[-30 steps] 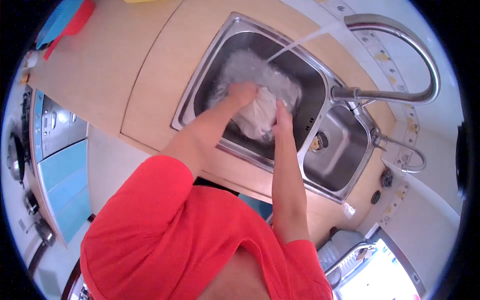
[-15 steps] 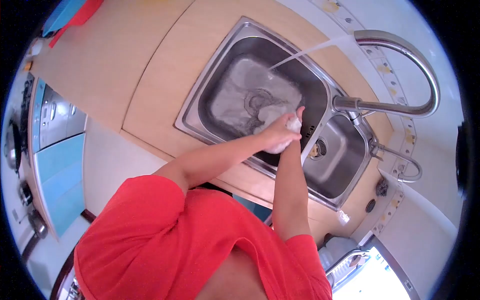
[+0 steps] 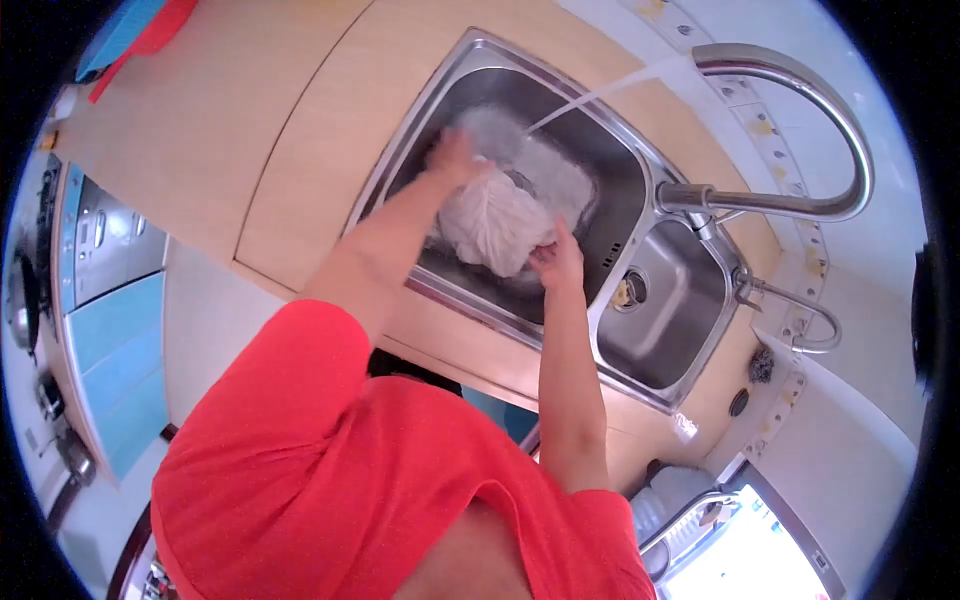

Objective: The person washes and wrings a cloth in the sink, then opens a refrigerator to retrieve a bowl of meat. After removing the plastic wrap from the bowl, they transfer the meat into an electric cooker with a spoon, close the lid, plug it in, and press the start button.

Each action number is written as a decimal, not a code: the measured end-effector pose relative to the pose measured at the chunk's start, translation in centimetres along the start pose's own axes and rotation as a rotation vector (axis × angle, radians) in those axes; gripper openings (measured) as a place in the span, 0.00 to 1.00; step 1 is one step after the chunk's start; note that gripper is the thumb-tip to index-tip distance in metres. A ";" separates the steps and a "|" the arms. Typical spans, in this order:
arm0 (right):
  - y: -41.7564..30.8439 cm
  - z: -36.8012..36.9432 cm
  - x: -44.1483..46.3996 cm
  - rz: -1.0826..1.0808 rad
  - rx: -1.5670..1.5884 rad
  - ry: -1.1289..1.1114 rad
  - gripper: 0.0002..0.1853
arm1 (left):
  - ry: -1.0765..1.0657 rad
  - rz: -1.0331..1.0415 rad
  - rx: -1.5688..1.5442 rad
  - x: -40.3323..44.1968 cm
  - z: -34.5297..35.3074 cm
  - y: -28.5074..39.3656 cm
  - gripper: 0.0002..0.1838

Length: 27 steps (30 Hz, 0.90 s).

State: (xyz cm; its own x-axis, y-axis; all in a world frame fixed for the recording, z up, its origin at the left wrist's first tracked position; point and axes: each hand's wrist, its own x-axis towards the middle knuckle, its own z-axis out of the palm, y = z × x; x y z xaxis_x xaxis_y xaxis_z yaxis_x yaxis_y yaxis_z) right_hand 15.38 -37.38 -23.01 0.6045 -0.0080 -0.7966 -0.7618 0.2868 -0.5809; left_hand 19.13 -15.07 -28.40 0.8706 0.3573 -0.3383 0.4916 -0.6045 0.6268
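Note:
A wet white cloth [image 3: 497,222] spreads in folds over the large basin of the metal sink [image 3: 433,125]. My left hand [image 3: 455,158] is at the cloth's upper left edge, and motion smears its fingers, so whether it grips is unclear. At the lower right edge, my right hand [image 3: 560,258] has its fingers closed on the cloth. Beyond them a stream of water [image 3: 600,98] runs from the tall curved faucet [image 3: 800,75] into the basin. Shallow water covers part of the basin floor, and the cloth hides much of it.
A smaller basin [image 3: 650,335] with yellowish scraps at its drain adjoins on the right. Beside it stands a thin second faucet [image 3: 815,318]. A scouring pad [image 3: 761,366] lies on the wooden counter [image 3: 310,130]. Blue and red items [image 3: 140,35] sit far left.
The cloth, bunched between both hands before, is now spread out. My left hand has moved up and left, away from my right hand, which has shifted slightly left and down.

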 end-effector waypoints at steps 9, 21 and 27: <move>0.5 -1.8 4.3 0.139 0.400 -0.380 0.28 | -0.386 0.142 -0.648 -8.1 9.8 7.8 0.35; 2.8 2.1 2.9 0.109 0.292 -0.502 0.19 | -0.009 0.177 0.010 -4.6 2.3 5.6 0.21; -1.2 0.2 -2.6 -0.201 -0.258 -0.037 0.16 | -0.266 0.399 0.036 -1.7 -3.1 2.2 0.19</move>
State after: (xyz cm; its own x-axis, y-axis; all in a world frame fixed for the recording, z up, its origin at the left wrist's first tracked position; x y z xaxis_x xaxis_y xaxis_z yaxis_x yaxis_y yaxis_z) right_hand 14.76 -37.53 -20.18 0.7530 -0.0036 -0.6580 -0.6577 0.0304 -0.7527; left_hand 18.61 -14.75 -24.25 0.9638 -0.0994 -0.2472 0.1145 -0.6833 0.7211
